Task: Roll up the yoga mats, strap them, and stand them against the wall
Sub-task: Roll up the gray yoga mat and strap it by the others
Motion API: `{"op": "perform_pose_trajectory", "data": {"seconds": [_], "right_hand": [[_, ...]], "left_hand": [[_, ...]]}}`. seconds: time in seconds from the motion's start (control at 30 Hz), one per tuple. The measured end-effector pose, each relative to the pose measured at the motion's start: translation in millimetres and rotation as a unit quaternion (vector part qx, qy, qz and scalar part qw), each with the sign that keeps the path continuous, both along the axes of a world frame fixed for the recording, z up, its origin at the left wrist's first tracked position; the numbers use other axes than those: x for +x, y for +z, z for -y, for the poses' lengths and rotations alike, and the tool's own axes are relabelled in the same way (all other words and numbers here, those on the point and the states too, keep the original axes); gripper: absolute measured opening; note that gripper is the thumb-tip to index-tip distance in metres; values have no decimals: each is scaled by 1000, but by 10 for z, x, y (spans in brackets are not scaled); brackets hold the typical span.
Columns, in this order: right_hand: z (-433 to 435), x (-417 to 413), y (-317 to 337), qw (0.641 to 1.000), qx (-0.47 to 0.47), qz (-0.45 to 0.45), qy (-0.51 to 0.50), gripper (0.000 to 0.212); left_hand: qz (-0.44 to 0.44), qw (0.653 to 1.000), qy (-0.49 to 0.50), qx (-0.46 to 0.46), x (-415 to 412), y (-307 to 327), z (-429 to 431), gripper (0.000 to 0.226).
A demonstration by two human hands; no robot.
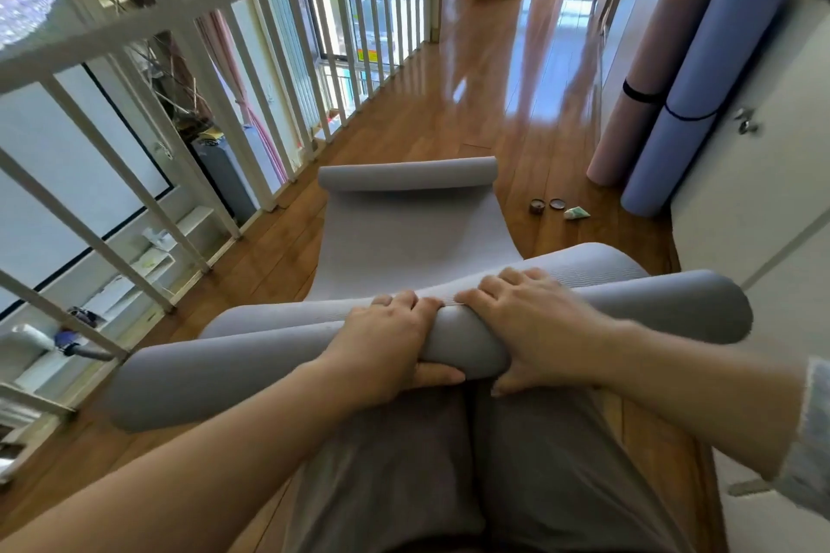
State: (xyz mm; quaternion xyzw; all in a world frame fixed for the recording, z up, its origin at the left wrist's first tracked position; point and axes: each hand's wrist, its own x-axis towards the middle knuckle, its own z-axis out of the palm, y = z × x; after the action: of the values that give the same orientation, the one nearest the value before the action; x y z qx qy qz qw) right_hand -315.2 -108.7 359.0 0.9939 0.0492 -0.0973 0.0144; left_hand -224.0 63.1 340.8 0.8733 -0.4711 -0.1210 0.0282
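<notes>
1. Left hand (395, 339) and right hand (527, 321) are clamped side by side on the middle of the roll (215, 368), fingers over the top and thumbs beneath. The roll lies across the floor (453, 112) at the knees, with the unrolled mat (404, 247) ahead.
2. Both roll ends are unheld, so one could be driven ahead and a skewed roll formed.
3. If the grip is eased, the layers could spring loose.
4. The far curl (408, 173) could be folded under when reached.
5. The tins (545, 205) near the mat's right edge could be knocked.
6. The pink mat (646, 58) and blue mat (705, 72), propped at the floor's right edge, could be toppled.
</notes>
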Motion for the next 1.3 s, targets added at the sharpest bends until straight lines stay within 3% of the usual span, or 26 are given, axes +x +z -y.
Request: {"op": "perform_pose_trajectory", "data": {"seconds": [0.07, 0.17, 0.33, 0.47, 0.67, 0.8, 0.97, 1.07, 1.17, 1.23, 1.3], "right_hand": [[-101, -96, -136, 998, -30, 60, -4, 93], [-86, -28, -166, 996, -25, 81, -11, 77], [68, 184, 0, 999, 28, 11, -19, 72], [93, 309, 218, 1000, 20, -15, 1, 65], [82, 138, 828, 999, -3, 33, 18, 60], [-58, -271, 630, 999, 32, -31, 12, 61], [-161, -443, 115, 994, 58, -91, -12, 69], [-118, -489, 76, 997, 64, -49, -12, 83], [-268, -611, -26, 999, -11, 31, -14, 101], [-351, -605, -146, 998, -47, 39, -25, 113], [-265, -519, -236, 995, -38, 83, -40, 113]], "left_hand": [[-46, 999, 0, 12, 48, 42, 34, 80], [-67, 998, -7, 4, 120, 92, 78, 78], [137, 990, -29, 4, 43, -76, 15, 95], [164, 984, -8, -69, 107, -42, -7, 92], [256, 958, -41, -121, 19, 503, -31, 79], [213, 969, -62, -112, -366, 328, -205, 88], [104, 993, -59, 9, -605, 29, -219, 86], [53, 997, -61, 19, -434, 46, -127, 89], [-30, 996, -64, 46, -232, 45, -31, 91], [-93, 992, -66, 61, -117, 76, 35, 91], [-110, 990, -66, 56, -49, 96, 70, 90]]}}
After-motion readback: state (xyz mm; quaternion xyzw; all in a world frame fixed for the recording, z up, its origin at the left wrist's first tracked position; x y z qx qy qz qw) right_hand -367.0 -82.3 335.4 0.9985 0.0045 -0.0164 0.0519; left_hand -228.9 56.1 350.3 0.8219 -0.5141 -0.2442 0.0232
